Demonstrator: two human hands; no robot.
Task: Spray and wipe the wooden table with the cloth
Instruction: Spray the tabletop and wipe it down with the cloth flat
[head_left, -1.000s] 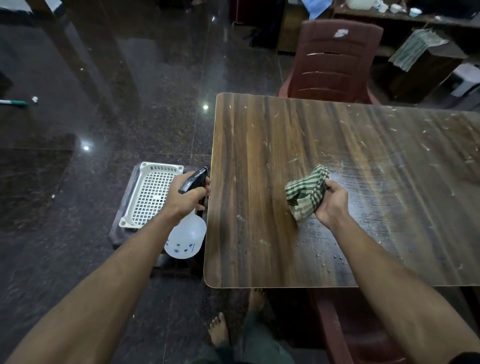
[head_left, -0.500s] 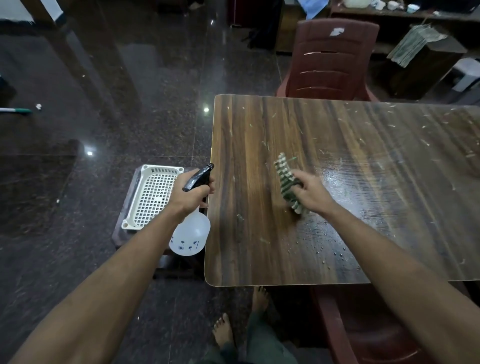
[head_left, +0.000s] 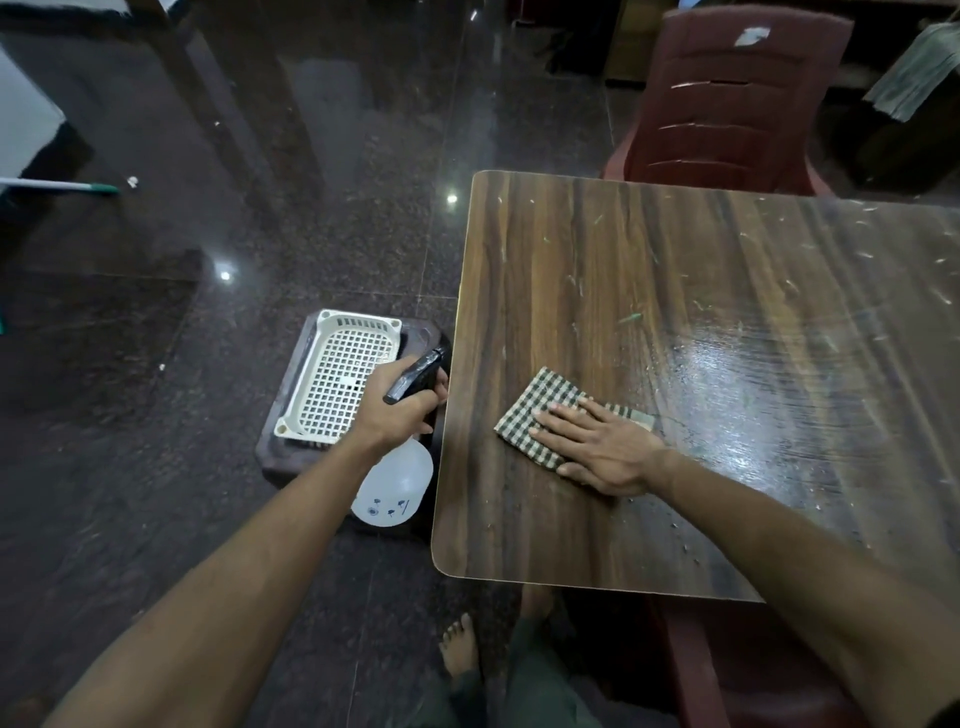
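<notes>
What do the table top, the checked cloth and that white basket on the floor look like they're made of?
Table: wood-grain top with a glossy finish, perhaps laminate rather than solid wood; the wet patch mirrors light.
Cloth: soft woven fabric, probably cotton, in a green and cream check, matte, pressed flat under the right hand.
Basket: moulded white plastic with a grid of holes.
</notes>
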